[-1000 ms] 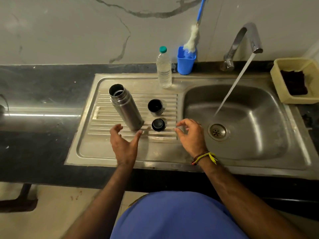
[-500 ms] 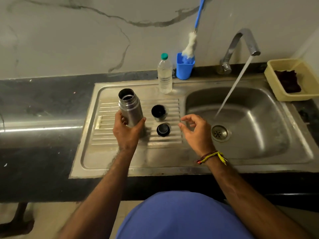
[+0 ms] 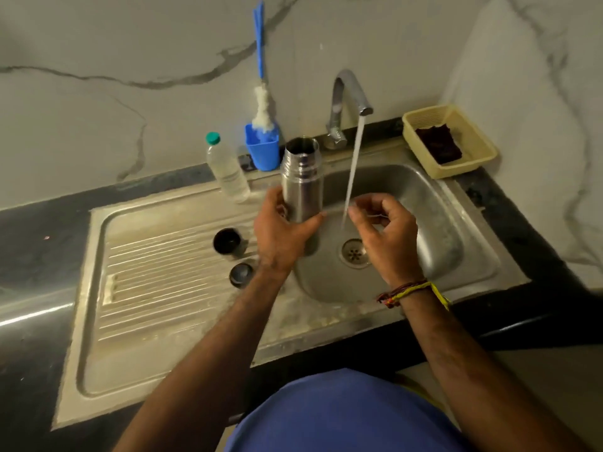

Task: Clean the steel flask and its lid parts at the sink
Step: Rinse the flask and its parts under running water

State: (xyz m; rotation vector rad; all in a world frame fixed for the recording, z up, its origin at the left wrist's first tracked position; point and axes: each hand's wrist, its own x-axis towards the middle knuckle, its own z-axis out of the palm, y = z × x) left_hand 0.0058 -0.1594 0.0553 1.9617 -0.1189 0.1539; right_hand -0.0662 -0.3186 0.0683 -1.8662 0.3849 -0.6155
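Gripping the open cylindrical steel flask (image 3: 302,181) low on its body, the left hand (image 3: 283,233) holds it upright over the left edge of the steel sink basin (image 3: 434,223), mouth up, just left of the water stream (image 3: 353,171) falling from the curved chrome tap (image 3: 347,102). What is inside the flask cannot be made out. On the ribbed steel drainboard (image 3: 156,282), near its right edge, sit 2 lid parts: a dark round cup lid (image 3: 227,242) with its hollow upward, and just in front of it a black round stopper (image 3: 241,274). At the back edge stand a clear plastic bottle with a green cap (image 3: 227,169) and a blue plastic cup (image 3: 262,148) holding a blue-handled white bottle brush (image 3: 262,106). A cream plastic basket (image 3: 470,164) in the counter's back right corner contains a dark scrub pad (image 3: 439,143). Over the drain, the right hand (image 3: 386,233) hangs with fingers curled, holding nothing, touching the stream. Black stone counter (image 3: 36,243), veined marble wall (image 3: 130,44).
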